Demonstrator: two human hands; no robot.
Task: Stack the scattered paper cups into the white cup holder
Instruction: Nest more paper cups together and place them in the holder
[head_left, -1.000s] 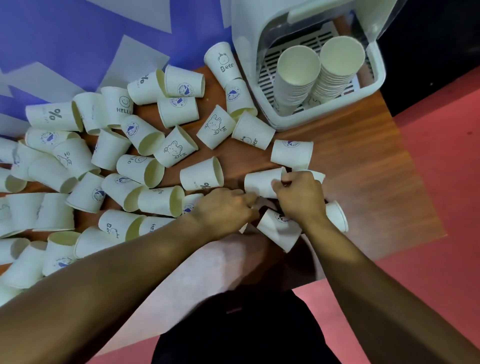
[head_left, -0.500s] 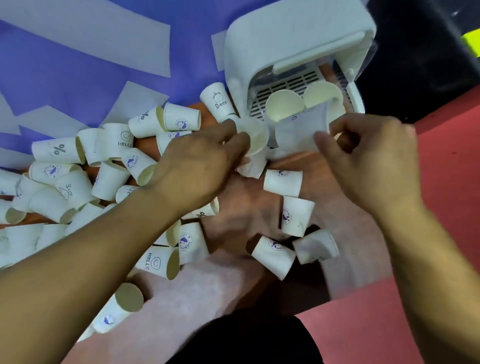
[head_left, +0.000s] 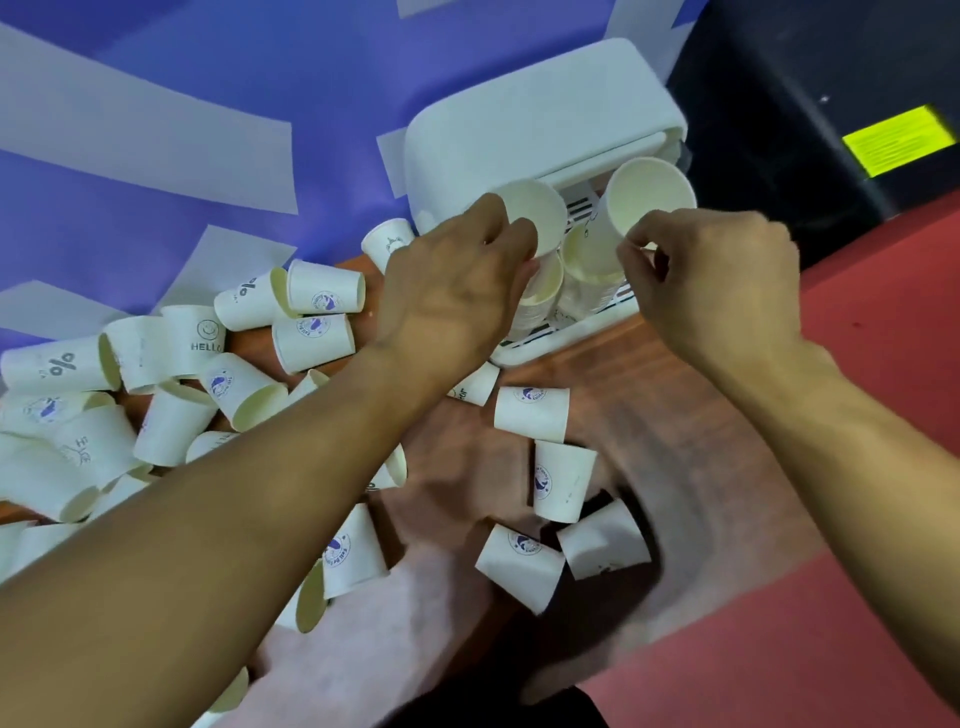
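Dozens of cups left, two about to join the stacks

Nearest, at lower centre, four loose cups (head_left: 563, 480) lie on the wooden table (head_left: 675, 415), and many more scattered cups (head_left: 171, 395) cover the left of the frame. Farther up, the left hand (head_left: 452, 296) is closed around a cup (head_left: 535, 213) and the right hand (head_left: 711, 280) pinches another cup (head_left: 647, 200) by its rim, both just above two stacks (head_left: 582, 280) standing in the white cup holder (head_left: 540, 119) at upper centre. By my reckoning, most of the task remains.
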